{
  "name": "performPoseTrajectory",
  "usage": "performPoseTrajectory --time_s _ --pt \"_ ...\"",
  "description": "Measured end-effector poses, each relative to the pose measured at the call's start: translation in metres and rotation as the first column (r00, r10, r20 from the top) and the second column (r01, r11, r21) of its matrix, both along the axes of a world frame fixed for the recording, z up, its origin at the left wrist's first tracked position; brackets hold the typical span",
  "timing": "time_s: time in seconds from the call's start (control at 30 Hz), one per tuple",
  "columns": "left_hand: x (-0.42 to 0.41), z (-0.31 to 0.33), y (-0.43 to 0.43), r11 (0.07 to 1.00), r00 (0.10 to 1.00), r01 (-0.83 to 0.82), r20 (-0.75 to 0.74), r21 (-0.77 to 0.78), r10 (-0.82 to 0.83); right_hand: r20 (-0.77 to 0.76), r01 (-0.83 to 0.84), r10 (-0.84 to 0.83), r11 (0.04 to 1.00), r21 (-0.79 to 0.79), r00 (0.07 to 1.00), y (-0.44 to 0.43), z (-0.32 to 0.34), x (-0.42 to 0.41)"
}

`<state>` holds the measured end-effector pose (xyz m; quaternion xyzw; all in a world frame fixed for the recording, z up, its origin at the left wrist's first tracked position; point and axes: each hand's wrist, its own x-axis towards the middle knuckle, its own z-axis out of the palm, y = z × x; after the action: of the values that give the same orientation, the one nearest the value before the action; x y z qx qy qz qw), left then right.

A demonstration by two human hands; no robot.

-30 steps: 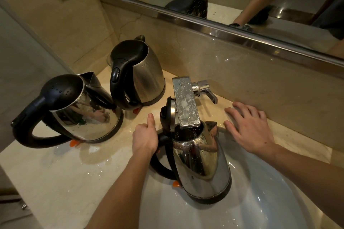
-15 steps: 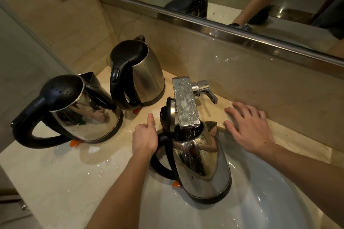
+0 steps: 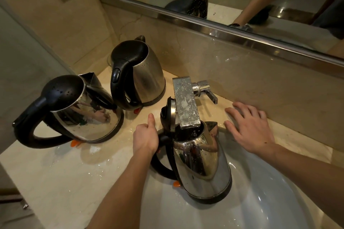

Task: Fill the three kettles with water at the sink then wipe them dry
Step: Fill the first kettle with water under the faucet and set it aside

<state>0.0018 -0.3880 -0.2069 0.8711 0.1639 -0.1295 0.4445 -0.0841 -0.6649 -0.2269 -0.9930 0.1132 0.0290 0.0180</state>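
Head view: steel kettle (image 3: 201,163) with black handle, lid raised, droplets on its body, in the sink (image 3: 270,201) under the tap (image 3: 186,102).
Left hand (image 3: 146,135): grasps its handle, thumb up.
Right hand (image 3: 249,128): flat, fingers spread, on the counter (image 3: 65,173).

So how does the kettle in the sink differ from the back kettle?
The kettle in the sink has its lid up, under the tap; the back kettle is closed. The left hand grips the first by its handle; the back kettle stands untouched on the counter. Both are wet steel with black handles.
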Motion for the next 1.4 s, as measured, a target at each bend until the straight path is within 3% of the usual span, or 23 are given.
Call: performPoseTrajectory --time_s 1.03,1.2,1.4 --pt "-0.003 0.006 0.001 1.000 1.000 0.022 0.000 -0.011 -0.022 -0.019 0.004 -0.003 0.998 0.069 1.000 0.002 0.008 -0.003" --pt "-0.002 0.003 0.003 1.000 1.000 0.013 -0.008 -0.016 -0.013 0.073 0.078 -0.101 0.959 0.271 0.992 0.010 0.016 0.006" --pt "-0.001 0.002 0.003 1.000 1.000 0.009 -0.016 -0.021 -0.010 0.225 0.067 -0.269 0.767 0.638 0.936 0.039 0.048 0.017"
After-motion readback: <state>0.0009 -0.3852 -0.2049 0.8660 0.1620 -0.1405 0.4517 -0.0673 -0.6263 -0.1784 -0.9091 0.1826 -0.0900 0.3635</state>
